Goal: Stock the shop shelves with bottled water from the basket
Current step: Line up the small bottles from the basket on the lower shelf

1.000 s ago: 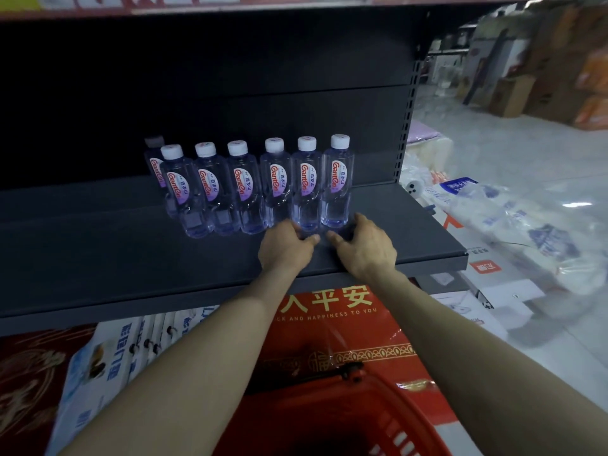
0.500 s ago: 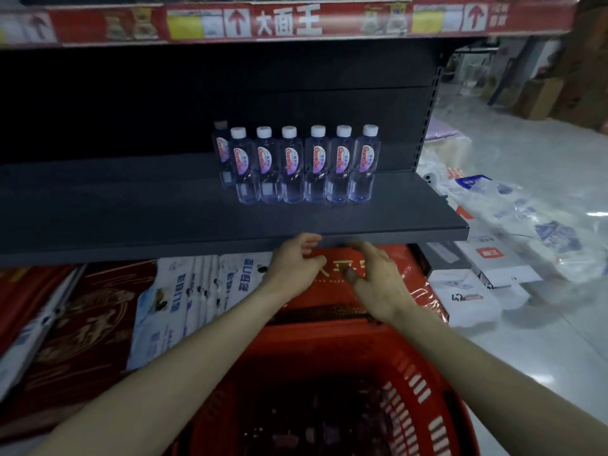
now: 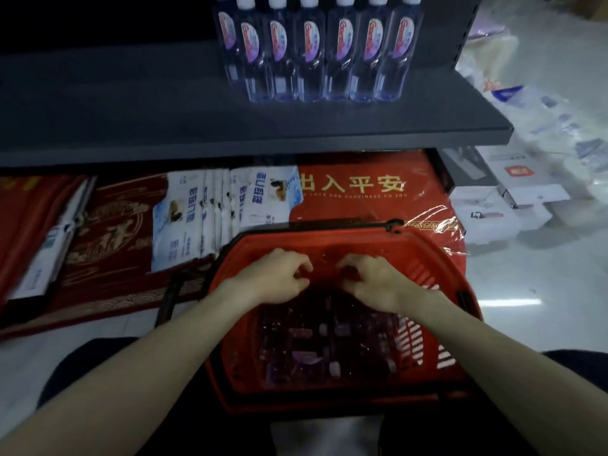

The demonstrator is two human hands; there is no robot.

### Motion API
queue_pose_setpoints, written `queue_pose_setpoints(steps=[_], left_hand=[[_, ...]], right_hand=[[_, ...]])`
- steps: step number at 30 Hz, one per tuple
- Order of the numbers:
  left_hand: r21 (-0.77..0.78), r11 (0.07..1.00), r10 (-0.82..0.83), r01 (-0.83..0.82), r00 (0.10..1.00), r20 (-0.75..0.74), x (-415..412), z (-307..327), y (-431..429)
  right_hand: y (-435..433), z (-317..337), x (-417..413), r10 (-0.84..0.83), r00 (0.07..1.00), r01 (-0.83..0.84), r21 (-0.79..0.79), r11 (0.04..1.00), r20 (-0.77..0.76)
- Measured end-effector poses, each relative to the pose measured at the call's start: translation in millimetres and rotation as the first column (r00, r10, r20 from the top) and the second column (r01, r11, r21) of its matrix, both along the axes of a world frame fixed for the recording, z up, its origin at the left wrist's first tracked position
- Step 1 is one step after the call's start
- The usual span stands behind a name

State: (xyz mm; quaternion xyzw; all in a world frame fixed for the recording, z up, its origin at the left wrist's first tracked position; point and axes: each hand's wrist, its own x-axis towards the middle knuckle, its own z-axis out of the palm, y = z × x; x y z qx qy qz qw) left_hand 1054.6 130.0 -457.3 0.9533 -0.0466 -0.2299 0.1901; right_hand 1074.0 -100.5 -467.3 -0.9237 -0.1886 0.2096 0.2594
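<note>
shelf [image 3: 131,103]: water bottles [image 3: 316,51] upright, one row, right end | floor [image 3: 543,291]: red basket [image 3: 431,258]
</note>
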Motion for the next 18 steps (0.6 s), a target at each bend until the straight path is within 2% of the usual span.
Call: queue_pose_setpoints(steps=[5,9,14,18], left_hand=[[0.217,0.948,-0.166,0.232,0.944,-0.284,-13,-23,4],[0.237,0.903,-0.232,0.357,0.873,-0.430,-22,-49,-2],[0.226,0.899,-0.239,0.375,0.854,-0.463,-12,-63,-11],[0.236,0.880,-0.267,0.411,0.841,-0.470,0,-87,-24]], right_hand=[[-6,-38,-6,0.062,0.983,-0.094,-0.181,0.979,-0.171],[-2,-59,-13,0.119,0.946,-0.221,-0.330,0.918,-0.302],[-11,-72,5,0.055,0.927,-0.233,-0.455,0.860,-0.370],[-36,-134,29,-0.058,0.908,-0.175,-0.501,0.848,-0.415]])
